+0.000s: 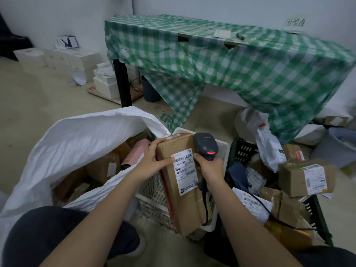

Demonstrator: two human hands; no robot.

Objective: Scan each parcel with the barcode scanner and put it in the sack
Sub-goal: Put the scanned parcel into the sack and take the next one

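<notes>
Here, scanning: the left hand (152,158) grasps the long parcel (181,182) (label up), right hand (210,166) clenched round the barcode scanner (206,146) beside it; next, swing leftward into the sack (77,135).

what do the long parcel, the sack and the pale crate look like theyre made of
Long parcel: brown corrugated cardboard by the look, matte, with creased edges and a glossy white paper label.
Sack: probably woven plastic, white, slightly sheeny, holding crisp crumpled folds.
Pale crate: apparently moulded hard plastic, off-white, its walls a regular slotted lattice.
</notes>
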